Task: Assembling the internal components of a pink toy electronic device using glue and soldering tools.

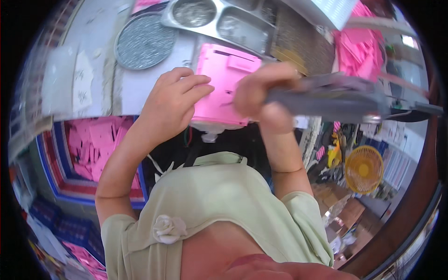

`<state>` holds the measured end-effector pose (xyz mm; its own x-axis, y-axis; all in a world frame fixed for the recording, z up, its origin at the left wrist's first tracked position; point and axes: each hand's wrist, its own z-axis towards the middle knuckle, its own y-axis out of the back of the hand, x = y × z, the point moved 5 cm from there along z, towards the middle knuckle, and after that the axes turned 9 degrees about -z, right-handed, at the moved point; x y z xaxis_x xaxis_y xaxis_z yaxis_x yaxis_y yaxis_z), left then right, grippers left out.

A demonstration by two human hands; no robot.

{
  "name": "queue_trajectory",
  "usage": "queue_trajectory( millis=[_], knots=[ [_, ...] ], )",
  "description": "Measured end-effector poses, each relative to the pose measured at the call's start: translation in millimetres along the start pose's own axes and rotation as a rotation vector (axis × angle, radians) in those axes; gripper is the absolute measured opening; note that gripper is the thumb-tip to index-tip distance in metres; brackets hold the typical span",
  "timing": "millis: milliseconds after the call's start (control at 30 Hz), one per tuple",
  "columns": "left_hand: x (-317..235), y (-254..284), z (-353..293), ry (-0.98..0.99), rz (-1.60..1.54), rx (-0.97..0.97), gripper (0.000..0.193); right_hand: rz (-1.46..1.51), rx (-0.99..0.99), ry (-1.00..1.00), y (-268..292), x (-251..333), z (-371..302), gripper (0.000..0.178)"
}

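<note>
**Left hand [175,95] on a pink panel [215,93], right hand [266,91] around a grey tool [329,101]**

The pink panel lies near the upper middle of the frame, at the near edge of a pale surface [135,93]. It has a slot and a raised rectangular part toward its top. The left hand reaches in from the left, its fingers slightly spread and bent, with the fingertips resting on the panel's left side. The right hand is closed around the grey tool, whose long body stretches toward the right of the frame. Both are blurred, and whether the tool's tip touches the panel cannot be told.

Beyond the panel, at the upper left, a round dish [116,46] is filled with small metal pieces [145,42]. Beside it, at the top centre, a metal tray [211,30] holds more small pieces in its compartments. A crumpled pink bag [357,58] is at the upper right, near a white box [324,11] at the top edge.

At the left of the frame, lower than the surface, a blue-rimmed crate [45,161] contains pink parts [100,135]. A yellow basket [358,169] sits at the right among clutter.
</note>
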<state>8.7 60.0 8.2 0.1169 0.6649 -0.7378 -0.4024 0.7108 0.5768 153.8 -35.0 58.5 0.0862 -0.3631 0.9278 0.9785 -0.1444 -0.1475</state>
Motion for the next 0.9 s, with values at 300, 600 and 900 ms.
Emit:
queue_trajectory(
  millis=[300,600,900],
  knots=[
    [-18.6,-56.3,46.3,-0.124,0.088,0.102,0.042,-0.248,-0.324,0.146,95.1,21.3,-36.4,0.032],
    [-22.6,-56.5,50.6,-0.1,0.142,0.102,0.04,-0.288,-0.34,0.152,91.0,4.1,-24.2,0.02],
    [-20.1,-58.4,50.0,-0.112,0.151,0.099,0.04,-0.439,-0.322,0.178,82.9,10.8,-22.8,0.023]
  ],
)
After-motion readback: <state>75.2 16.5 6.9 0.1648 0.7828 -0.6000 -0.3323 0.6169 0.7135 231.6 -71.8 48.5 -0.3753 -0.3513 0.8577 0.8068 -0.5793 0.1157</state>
